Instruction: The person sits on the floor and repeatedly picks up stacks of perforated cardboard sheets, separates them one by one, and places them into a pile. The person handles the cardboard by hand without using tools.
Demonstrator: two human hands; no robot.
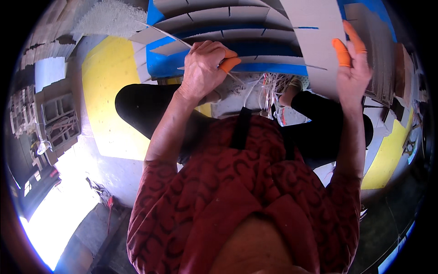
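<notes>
Several slotted cardboard strips (pixel 219 18) stand on edge in rows over a blue work surface (pixel 159 66). My left hand (pixel 207 64) is closed on a thin cardboard strip (pixel 169 35) seen nearly edge-on, which crosses the rows at a slant. On the right, a wide slotted cardboard piece (pixel 315 43) is tilted upright, and my right hand (pixel 355 68) grips its right edge between thumb and fingers. Orange covers sit on the thumb and a finger of each hand. The lower part of the wide piece runs down beside my right wrist.
A stack of cardboard sheets (pixel 382 64) stands at the far right. Cardboard scraps (pixel 278 89) lie on the floor between my feet. Yellow panels (pixel 107 91) mark the floor on both sides. At the left is a grey crate (pixel 59 118) with scraps inside.
</notes>
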